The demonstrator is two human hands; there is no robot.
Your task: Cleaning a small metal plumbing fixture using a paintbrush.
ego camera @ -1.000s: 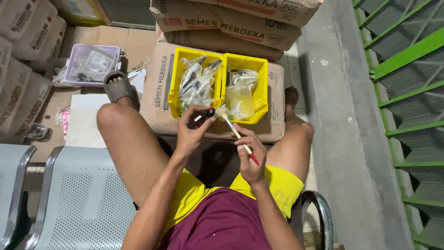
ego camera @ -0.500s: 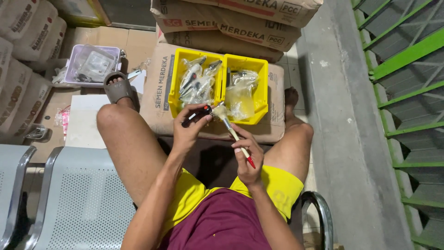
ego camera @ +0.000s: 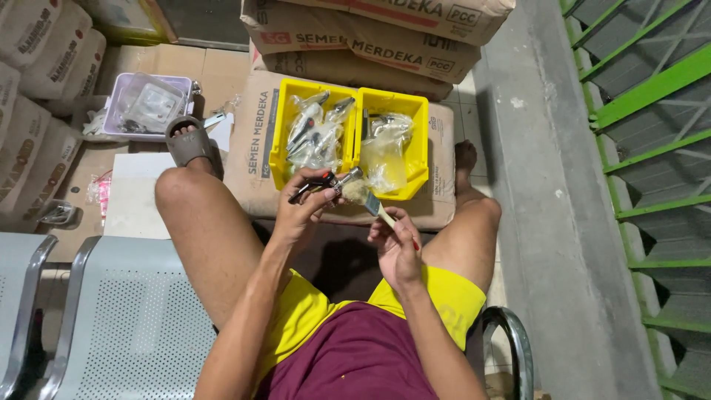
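Up front, the left hand (ego camera: 300, 211) pinched a small black-handled tool (ego camera: 317, 184) over the near rim of the yellow bins (ego camera: 349, 95), while the right hand (ego camera: 396, 248) clasped a paintbrush (ego camera: 368, 201) whose long axis slanted up-left, bristles touching the tool's tip.

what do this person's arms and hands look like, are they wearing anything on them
Both arms are bare from the elbows down: no sleeves, gloves, watch or bands show on the left hand or right hand. No rings show on the fingers. Below the arms lie yellow shorts and a maroon shirt.
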